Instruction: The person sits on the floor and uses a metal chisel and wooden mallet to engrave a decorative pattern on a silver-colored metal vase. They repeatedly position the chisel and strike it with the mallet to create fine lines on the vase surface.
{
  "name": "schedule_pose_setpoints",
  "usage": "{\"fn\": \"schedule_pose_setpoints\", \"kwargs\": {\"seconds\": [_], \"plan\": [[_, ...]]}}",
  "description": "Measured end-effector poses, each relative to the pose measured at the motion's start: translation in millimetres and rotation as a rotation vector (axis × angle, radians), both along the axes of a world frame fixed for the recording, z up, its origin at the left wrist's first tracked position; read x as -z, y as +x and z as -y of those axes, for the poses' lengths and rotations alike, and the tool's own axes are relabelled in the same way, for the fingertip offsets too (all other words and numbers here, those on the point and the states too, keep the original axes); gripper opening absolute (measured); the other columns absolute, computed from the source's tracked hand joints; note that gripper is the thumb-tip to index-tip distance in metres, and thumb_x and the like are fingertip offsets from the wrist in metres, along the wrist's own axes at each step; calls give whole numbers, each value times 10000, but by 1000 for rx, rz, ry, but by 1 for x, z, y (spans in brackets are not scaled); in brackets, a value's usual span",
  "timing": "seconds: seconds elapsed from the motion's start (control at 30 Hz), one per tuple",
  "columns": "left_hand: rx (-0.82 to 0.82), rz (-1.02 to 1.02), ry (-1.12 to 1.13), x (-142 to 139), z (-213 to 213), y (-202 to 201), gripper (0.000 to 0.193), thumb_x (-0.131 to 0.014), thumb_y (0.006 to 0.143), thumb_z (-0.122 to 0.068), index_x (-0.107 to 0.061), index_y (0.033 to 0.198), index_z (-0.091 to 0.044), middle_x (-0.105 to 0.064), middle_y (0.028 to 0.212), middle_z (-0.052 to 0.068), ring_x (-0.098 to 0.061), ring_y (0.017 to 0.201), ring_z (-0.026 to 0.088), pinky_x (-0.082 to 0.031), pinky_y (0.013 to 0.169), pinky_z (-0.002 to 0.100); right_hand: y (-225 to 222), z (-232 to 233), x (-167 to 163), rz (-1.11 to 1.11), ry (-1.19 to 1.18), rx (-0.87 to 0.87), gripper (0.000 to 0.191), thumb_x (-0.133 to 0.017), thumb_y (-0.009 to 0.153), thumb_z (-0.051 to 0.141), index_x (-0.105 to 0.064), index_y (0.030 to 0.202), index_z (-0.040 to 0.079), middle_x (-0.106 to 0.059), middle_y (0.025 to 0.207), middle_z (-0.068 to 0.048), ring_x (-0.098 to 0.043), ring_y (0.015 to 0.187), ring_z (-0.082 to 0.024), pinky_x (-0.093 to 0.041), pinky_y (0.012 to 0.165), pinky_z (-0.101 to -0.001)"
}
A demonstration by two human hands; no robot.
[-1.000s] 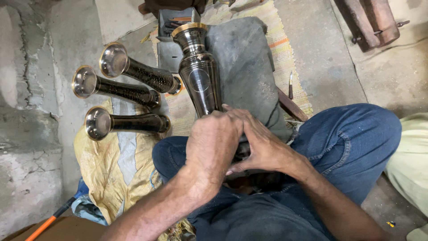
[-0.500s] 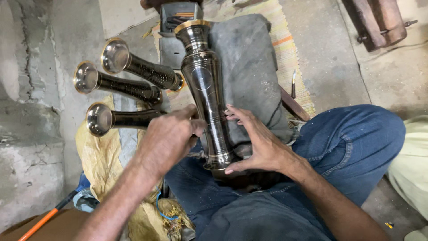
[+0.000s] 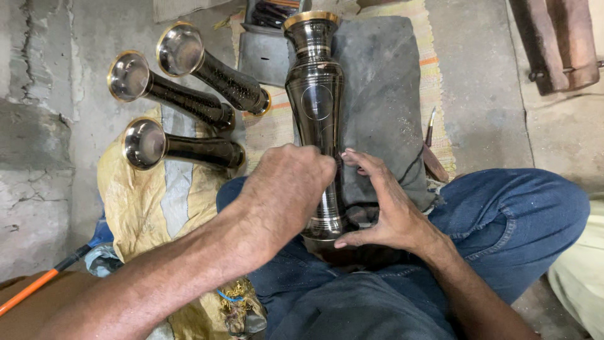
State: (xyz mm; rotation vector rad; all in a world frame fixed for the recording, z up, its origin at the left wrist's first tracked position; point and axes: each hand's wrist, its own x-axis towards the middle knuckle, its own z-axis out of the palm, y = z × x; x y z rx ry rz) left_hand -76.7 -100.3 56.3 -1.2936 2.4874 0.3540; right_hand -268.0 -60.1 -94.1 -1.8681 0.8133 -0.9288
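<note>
A seated person steadied a tall dark polished metal vase with a brass rim (image 3: 318, 107) across the lap.

The left hand (image 3: 286, 189) was curled over the vase's narrow lower stem, though whether its fingers closed fully around it could not be told; the right hand (image 3: 384, 204) lay spread, fingers open, cupping the foot end. The vase rested against a grey folded cushion (image 3: 384, 94). Three similar dark vases with flared brass-edged mouths (image 3: 179, 107) lay to the left on yellow sacking (image 3: 138, 208). The step looked like positioning the piece; any further work would call for a steady grip.
</note>
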Motion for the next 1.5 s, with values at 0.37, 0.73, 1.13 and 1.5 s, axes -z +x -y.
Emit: {"fn": "schedule_pose_setpoints", "kwargs": {"seconds": [0.37, 0.73, 1.13, 1.5], "plan": [[-372, -81, 110, 4, -6, 10, 252, -776, 874, -139, -704, 1079, -12, -752, 853, 185, -751, 661, 249, -627, 550, 365, -1, 2, 5, -1, 31, 2, 1327, -961, 567, 508, -236, 1580, 51, -376, 1594, -186, -385, 1484, -358, -393, 1191, -500], [80, -200, -25, 32, 30, 53, 323, -791, 788, -127, -772, 1104, -193, -790, 952, 51, -757, 706, 201, -618, 589, 350, 7, 3, 6, -11, 6, -12, 1322, -966, 564, 500, -224, 1569, 67, -365, 1595, -189, -371, 1483, -376, -407, 1180, -488], [555, 102, -301, 30, 15, 54, 207, -735, 888, -150, -677, 1086, -128, -681, 837, 23, -738, 615, 165, -568, 413, 312, 10, -26, 2, -169, -447, 66, 846, -954, 637, 426, -581, 1334, 125, -529, 1327, -103, -534, 1270, -280, -509, 1059, -461], [-659, -810, -184, 45, -62, 77, 449, -772, 763, -39, -648, 1193, -72, -741, 1107, 123, -759, 938, 258, -606, 786, 395, 12, -62, 9, -483, -368, 285, 305, -820, 762, 136, -674, 1014, 44, -700, 1021, -92, -691, 942, -291, -573, 822, -439]]}}
